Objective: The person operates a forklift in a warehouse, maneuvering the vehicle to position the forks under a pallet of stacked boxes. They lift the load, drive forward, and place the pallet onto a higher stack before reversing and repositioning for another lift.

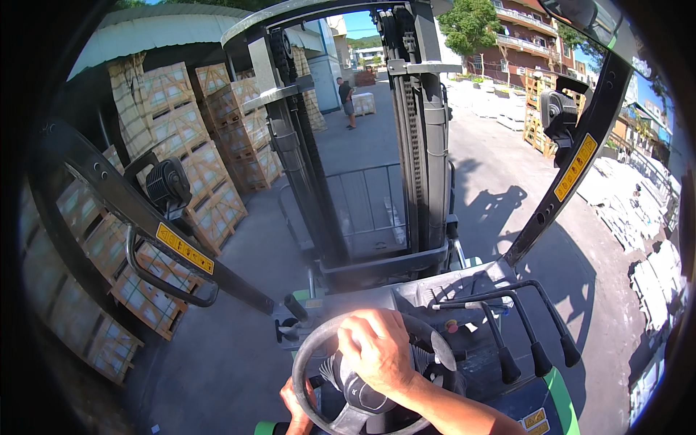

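A black steering wheel [307,349] with a central hub sits low in the middle of the head view. My right hand [377,351] is closed over its top, fingers curled down; the forearm comes in from the lower right. At the wheel's lower left, my left hand [296,403] is closed about the rim, its fingers partly hidden. To the right of the wheel, several black-knobbed control levers [510,366] stand untouched. A red button [452,326] shows on the dash, and a short dark lever [295,307] rises left of the wheel.
The forklift's mast [424,159] rises ahead, with a metal barrier [362,199] beyond it. Stacked wooden crates [210,174] line the left. A person [346,101] stands ahead near a pale crate [365,104]. White slabs [616,203] lie along the right.
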Demonstrator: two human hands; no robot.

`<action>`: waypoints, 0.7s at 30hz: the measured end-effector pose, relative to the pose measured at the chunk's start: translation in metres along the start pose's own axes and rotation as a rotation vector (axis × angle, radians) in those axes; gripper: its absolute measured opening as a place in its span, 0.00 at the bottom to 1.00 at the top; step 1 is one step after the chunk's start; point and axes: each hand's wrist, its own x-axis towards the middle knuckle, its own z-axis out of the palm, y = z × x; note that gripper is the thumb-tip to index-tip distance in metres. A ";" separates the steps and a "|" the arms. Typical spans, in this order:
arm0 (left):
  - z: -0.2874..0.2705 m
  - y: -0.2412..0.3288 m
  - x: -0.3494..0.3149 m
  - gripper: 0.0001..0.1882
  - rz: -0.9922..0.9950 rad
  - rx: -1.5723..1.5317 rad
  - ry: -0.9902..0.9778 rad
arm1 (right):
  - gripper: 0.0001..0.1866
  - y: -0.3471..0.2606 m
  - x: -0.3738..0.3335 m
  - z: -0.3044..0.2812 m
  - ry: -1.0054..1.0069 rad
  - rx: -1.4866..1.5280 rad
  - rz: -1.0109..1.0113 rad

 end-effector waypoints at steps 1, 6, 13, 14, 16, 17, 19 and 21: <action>-0.006 -0.004 0.002 0.13 0.005 0.010 -0.009 | 0.12 -0.007 0.000 0.003 0.019 0.000 0.008; -0.049 -0.031 0.002 0.14 0.017 -0.029 -0.041 | 0.11 -0.057 -0.014 0.012 0.001 -0.062 0.011; -0.104 -0.048 -0.006 0.08 -0.318 -0.531 -0.250 | 0.10 -0.098 -0.062 -0.024 -0.001 -0.214 0.121; -0.113 -0.054 0.001 0.07 -0.165 -0.376 -0.177 | 0.10 -0.105 -0.074 -0.023 0.024 -0.251 0.087; -0.124 -0.053 -0.004 0.06 -0.131 -0.453 -0.190 | 0.09 -0.118 -0.112 -0.049 0.030 -0.310 0.125; -0.127 -0.056 -0.005 0.06 0.022 -0.413 -0.157 | 0.09 -0.127 -0.132 -0.057 0.034 -0.323 0.150; -0.132 -0.065 -0.006 0.07 -0.001 -0.191 -0.158 | 0.08 -0.157 -0.175 -0.068 0.021 -0.286 0.135; -0.137 -0.076 -0.005 0.07 -0.059 -0.329 -0.173 | 0.06 -0.182 -0.206 -0.038 0.097 -0.169 -0.018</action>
